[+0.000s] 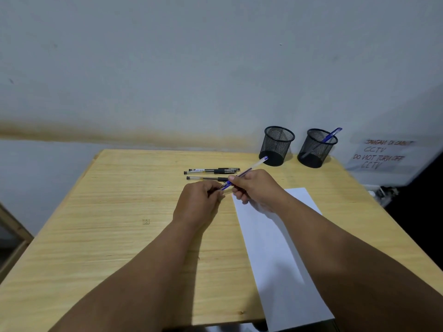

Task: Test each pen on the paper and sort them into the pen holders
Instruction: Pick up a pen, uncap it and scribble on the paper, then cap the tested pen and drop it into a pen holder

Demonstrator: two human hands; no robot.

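Note:
My right hand [254, 185] grips a blue pen [254, 167] by its barrel, its far end pointing up toward the holders. My left hand [201, 200] pinches the pen's near end, where a clear cap seems to sit; the fingers hide the detail. Both hands hover just off the top left corner of the white paper [275, 248]. Three black pens [213, 170] lie side by side on the wooden table [119, 212] behind my hands. Two black mesh pen holders stand at the back right: the left holder [276, 146] looks empty, the right holder [316, 148] has one blue pen [332, 135] in it.
A grey wall rises right behind the table. A taped handwritten CCTV notice [381, 153] sits on a pale surface right of the holders. A wooden frame [12, 233] stands off the table's left edge, and the paper overhangs the table's front edge.

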